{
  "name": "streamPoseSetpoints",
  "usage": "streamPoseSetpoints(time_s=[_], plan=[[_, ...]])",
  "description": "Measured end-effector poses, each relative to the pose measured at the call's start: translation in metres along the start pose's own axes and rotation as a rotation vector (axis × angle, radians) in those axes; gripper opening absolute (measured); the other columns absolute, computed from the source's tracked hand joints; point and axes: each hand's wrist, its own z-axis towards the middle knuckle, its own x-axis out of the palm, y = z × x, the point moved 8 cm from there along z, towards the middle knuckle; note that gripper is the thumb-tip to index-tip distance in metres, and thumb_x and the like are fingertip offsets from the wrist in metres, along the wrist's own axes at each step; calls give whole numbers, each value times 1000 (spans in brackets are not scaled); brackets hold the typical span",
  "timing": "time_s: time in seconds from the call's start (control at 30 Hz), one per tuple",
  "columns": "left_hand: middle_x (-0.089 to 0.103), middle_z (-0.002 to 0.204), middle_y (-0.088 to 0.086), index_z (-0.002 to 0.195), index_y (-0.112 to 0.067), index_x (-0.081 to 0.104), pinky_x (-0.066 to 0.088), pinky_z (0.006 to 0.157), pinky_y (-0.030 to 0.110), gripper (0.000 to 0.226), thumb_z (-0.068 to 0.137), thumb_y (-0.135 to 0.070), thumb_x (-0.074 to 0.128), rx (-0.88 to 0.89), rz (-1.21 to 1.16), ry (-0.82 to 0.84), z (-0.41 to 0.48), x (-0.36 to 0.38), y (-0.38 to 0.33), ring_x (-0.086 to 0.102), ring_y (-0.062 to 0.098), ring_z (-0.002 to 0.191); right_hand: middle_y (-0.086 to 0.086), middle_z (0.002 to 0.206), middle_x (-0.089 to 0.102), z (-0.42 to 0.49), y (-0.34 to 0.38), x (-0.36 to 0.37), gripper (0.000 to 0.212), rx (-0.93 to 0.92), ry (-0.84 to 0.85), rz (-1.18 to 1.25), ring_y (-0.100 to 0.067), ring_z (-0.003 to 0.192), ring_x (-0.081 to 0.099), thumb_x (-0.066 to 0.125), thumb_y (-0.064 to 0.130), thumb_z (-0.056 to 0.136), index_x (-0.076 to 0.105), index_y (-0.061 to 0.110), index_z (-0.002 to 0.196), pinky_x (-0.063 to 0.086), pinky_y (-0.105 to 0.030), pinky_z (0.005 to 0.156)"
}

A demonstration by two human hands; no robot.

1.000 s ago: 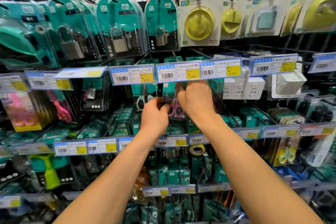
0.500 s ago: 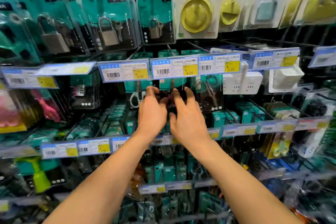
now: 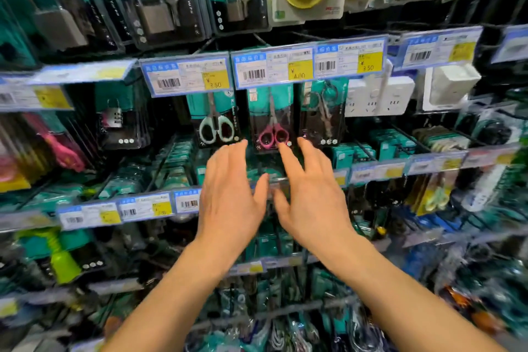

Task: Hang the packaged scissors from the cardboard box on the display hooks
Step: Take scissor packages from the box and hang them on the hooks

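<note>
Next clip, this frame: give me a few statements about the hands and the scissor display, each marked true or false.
1. The left hand and right hand both hold nothing. True.
2. The pink-handled scissors hang under the 4.00 price tag. True.
3. The left hand grips the white-handled scissors. False: it is open and holds nothing.
4. The padlocks hang below the scissors. False: they hang on the row above.

pink-handled packaged scissors (image 3: 272,120) hang upright beneath the 4.00 price tag (image 3: 273,68), seemingly on a hook.
</note>
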Motion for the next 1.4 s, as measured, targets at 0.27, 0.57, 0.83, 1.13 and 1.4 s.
streamPoseSetpoints(time_s=[0.27, 0.57, 0.83, 1.13, 1.4], plan=[[24, 164, 4, 153, -19, 31, 17, 124, 51, 63, 98, -40, 53, 193, 304, 330, -90, 48, -14, 8, 29, 154, -19, 158, 29, -78, -19, 19, 74, -5, 247, -133, -41, 147, 23, 62, 38, 89, 33, 16, 152, 34, -57, 113], [23, 162, 6, 156, -19, 24, 18, 122, 57, 68, 99, -42, 53, 218, 376, 763, -211, 133, -35, 6, 34, 154, -15, 158, 21, -230, -111, 39, 76, 240, 683, -320, -38, 149, 12, 58, 40, 94, 19, 19, 156, 26, -57, 116], [27, 160, 3, 154, -22, 24, 19, 121, 54, 68, 98, -46, 52, 328, 406, 839, -273, 179, -132, 10, 33, 153, -14, 147, 34, -327, -223, -4, 63, 378, 698, -282, -39, 145, 21, 56, 32, 90, 32, 18, 146, 28, -60, 112], [31, 158, 5, 152, -21, 28, 22, 121, 49, 70, 93, -45, 55, 472, 359, 889, -332, 296, -310, 16, 32, 151, -18, 148, 36, -421, -394, -87, 57, 500, 664, -361, -39, 141, 26, 55, 30, 93, 38, 14, 144, 30, -57, 109], [35, 155, 3, 150, -22, 30, 23, 119, 51, 66, 94, -46, 53, 651, 301, 969, -375, 383, -467, 17, 32, 150, -13, 145, 39, -492, -529, -170, 65, 714, 713, -399, -35, 140, 28, 59, 33, 90, 34, 21, 149, 29, -54, 109]])
